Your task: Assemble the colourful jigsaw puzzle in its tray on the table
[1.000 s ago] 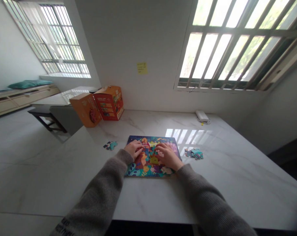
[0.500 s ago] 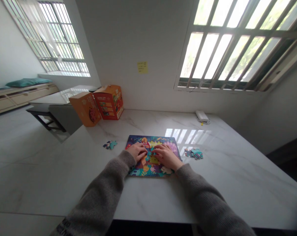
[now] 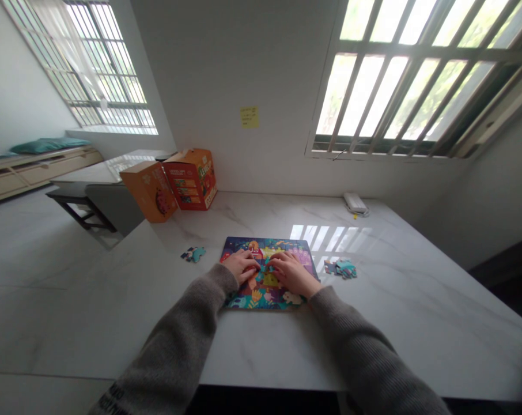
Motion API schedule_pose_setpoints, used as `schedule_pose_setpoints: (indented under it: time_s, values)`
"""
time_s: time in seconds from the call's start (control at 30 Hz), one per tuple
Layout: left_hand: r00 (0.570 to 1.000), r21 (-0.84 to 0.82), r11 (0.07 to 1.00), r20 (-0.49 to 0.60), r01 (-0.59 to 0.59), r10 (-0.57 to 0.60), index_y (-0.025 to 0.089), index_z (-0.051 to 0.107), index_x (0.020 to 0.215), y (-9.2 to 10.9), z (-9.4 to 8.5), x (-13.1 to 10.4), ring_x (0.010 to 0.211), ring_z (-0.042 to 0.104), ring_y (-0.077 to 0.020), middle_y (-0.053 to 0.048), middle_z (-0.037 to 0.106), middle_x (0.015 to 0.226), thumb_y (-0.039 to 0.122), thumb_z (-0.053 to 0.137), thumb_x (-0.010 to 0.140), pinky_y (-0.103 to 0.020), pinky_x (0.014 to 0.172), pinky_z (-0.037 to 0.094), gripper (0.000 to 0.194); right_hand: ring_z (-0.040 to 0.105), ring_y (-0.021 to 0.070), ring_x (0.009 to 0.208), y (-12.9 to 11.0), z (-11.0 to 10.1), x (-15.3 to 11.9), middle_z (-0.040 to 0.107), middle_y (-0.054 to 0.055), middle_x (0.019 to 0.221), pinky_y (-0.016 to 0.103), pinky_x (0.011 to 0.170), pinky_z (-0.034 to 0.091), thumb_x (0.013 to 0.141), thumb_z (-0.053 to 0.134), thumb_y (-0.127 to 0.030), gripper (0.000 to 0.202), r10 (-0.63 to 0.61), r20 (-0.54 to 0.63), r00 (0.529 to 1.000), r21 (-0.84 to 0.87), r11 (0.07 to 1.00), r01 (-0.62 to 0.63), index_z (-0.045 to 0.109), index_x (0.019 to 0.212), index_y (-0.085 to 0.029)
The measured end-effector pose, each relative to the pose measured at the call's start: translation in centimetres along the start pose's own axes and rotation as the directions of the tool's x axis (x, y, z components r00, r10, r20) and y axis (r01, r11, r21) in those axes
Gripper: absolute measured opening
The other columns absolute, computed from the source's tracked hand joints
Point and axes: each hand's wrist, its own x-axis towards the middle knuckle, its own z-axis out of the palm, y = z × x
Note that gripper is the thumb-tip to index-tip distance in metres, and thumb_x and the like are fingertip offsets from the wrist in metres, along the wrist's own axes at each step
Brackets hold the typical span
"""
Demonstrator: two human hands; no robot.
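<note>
A colourful jigsaw puzzle point(image 3: 256, 296) lies flat on the white marbled table, with both hands over its middle. My left hand point(image 3: 241, 265) rests on its left half, fingers stretched towards the centre and thumb apart from them. On the right half, my right hand point(image 3: 290, 272) has its fingers bent, and index finger and thumb close around what looks like a small teal puzzle piece. The fingers partly cover that piece and the picture beneath. A few loose pieces point(image 3: 193, 254) lie left of the puzzle. Another small pile of pieces point(image 3: 342, 268) lies to its right.
Behind on the left stand an orange box point(image 3: 151, 190) and a red-orange puzzle box point(image 3: 192, 180). A white device with a cable point(image 3: 355, 204) lies at the back right. The table's front edge point(image 3: 269, 387) runs below my forearms. A yellow note point(image 3: 249, 117) is on the wall.
My hands stay over the middle of the puzzle, with only slight finger movement. The puzzle and loose pieces keep their places.
</note>
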Motion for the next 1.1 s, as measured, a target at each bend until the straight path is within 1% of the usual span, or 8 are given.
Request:
schedule_pose_setpoints:
  time_s: [0.13, 0.3, 0.43, 0.57, 0.73, 0.97, 1.03, 1.1]
  values:
    - [1.000, 0.007, 1.000, 0.009, -0.001, 0.001, 0.024, 0.075, 0.102, -0.1, 0.0, 0.0, 0.097, 0.053, -0.0227, -0.007, 0.062, 0.101, 0.025, 0.054, 0.093, -0.037, 0.092, 0.045, 0.024, 0.054, 0.0229, 0.108, 0.2, 0.0, 0.0, 0.063, 0.007, 0.114, 0.040, 0.099, 0.041, 0.090, 0.061, -0.013, 0.026, -0.013, -0.002, 1.000, -0.005, 1.000, 0.013, 0.070, 0.110, -0.027]
    - [1.000, 0.004, 1.000, 0.001, 0.006, -0.006, 0.024, 0.075, 0.101, -0.3, 0.1, 0.0, 0.098, 0.053, -0.0227, -0.007, 0.063, 0.102, 0.023, 0.052, 0.093, -0.036, 0.093, 0.046, 0.024, 0.054, 0.0233, 0.105, 0.3, -0.2, 0.0, 0.064, 0.007, 0.113, 0.040, 0.097, 0.042, 0.092, 0.060, -0.018, 0.021, -0.040, 0.008, 0.999, -0.024, 0.999, 0.040, 0.068, 0.110, -0.026]
    - [1.000, 0.002, 1.000, 0.016, -0.001, 0.001, 0.024, 0.076, 0.101, -0.5, 0.2, 0.0, 0.099, 0.054, -0.0233, -0.007, 0.064, 0.103, 0.021, 0.053, 0.092, -0.037, 0.094, 0.046, 0.025, 0.054, 0.0250, 0.105, -0.1, -0.3, 0.2, 0.065, 0.009, 0.114, 0.041, 0.095, 0.043, 0.091, 0.062, -0.019, 0.021, -0.017, 0.002, 1.000, -0.028, 0.999, 0.017, 0.065, 0.112, -0.023]
    - [1.000, -0.020, 1.000, 0.004, 0.001, -0.001, 0.023, 0.076, 0.101, -0.7, 0.3, 0.0, 0.100, 0.054, -0.0231, -0.007, 0.064, 0.103, 0.021, 0.053, 0.092, -0.037, 0.095, 0.046, 0.025, 0.056, 0.0254, 0.106, 0.3, -0.9, 0.2, 0.066, 0.009, 0.114, 0.043, 0.095, 0.044, 0.090, 0.063, -0.020, 0.025, 0.027, -0.057, 0.998, 0.045, 0.999, -0.024, 0.064, 0.114, -0.025]
    - [1.000, -0.052, 0.999, -0.009, -0.016, 0.015, 0.022, 0.076, 0.099, -0.7, 0.3, -0.1, 0.099, 0.054, -0.0234, -0.008, 0.064, 0.103, 0.024, 0.052, 0.093, -0.037, 0.094, 0.045, 0.025, 0.058, 0.0260, 0.110, 1.9, -2.4, -1.1, 0.066, 0.008, 0.113, 0.044, 0.096, 0.044, 0.088, 0.065, -0.021, 0.024, 0.099, -0.131, 0.986, 0.091, 0.992, -0.087, 0.064, 0.111, -0.025]
    - [1.000, -0.084, 0.996, -0.020, -0.012, 0.010, 0.022, 0.076, 0.097, -0.7, 0.1, -0.1, 0.098, 0.055, -0.0227, -0.008, 0.065, 0.101, 0.027, 0.054, 0.092, -0.036, 0.093, 0.045, 0.023, 0.058, 0.0248, 0.112, 1.6, -2.9, -2.5, 0.066, 0.008, 0.116, 0.045, 0.101, 0.043, 0.089, 0.064, -0.022, 0.022, 0.060, -0.125, 0.990, 0.080, 0.996, -0.051, 0.063, 0.110, -0.025]
    - [1.000, -0.087, 0.996, -0.020, -0.010, 0.008, 0.022, 0.076, 0.096, -0.6, 0.1, -0.1, 0.099, 0.055, -0.0228, -0.008, 0.065, 0.102, 0.027, 0.054, 0.092, -0.036, 0.094, 0.045, 0.023, 0.058, 0.0248, 0.111, 1.9, -3.4, -2.9, 0.066, 0.008, 0.116, 0.043, 0.099, 0.045, 0.089, 0.063, -0.022, 0.022, 0.070, -0.152, 0.986, 0.083, 0.995, -0.058, 0.063, 0.110, -0.025]
    - [1.000, -0.091, 0.996, -0.029, -0.005, 0.003, 0.022, 0.076, 0.096, -0.6, 0.1, -0.1, 0.099, 0.055, -0.0230, -0.008, 0.065, 0.102, 0.028, 0.054, 0.092, -0.036, 0.094, 0.045, 0.023, 0.059, 0.0251, 0.108, 2.8, -4.3, -3.8, 0.067, 0.008, 0.114, 0.043, 0.096, 0.047, 0.088, 0.062, -0.023, 0.021, 0.103, -0.194, 0.976, 0.092, 0.992, -0.086, 0.063, 0.109, -0.025]
